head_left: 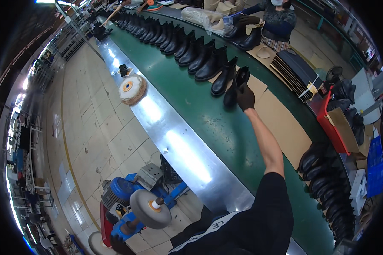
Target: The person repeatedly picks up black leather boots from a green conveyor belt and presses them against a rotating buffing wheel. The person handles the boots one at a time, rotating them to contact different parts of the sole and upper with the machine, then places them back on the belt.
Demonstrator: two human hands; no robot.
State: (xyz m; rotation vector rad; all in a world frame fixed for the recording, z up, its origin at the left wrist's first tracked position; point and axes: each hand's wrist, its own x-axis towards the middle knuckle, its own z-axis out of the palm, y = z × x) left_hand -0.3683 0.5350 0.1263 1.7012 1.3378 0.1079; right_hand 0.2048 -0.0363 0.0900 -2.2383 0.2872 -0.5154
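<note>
My right hand point(245, 97), in a black glove, reaches far out over the green conveyor belt point(208, 123) and grips the top of a black ankle boot point(236, 85). This boot stands at the near end of a long row of black boots point(187, 49) running up the belt. A second boot point(224, 76) stands just left of it, almost touching. My bare forearm stretches from the lower right. My left hand is not in view.
A buffing machine with a grey polishing wheel point(150, 209) stands at the lower left. A fluffy buffing wheel point(131, 88) lies on the shiny metal edge. Across the belt another person point(276, 21) handles boots. More black boots point(327, 187) are piled at the right, beside cardboard sheets point(281, 123).
</note>
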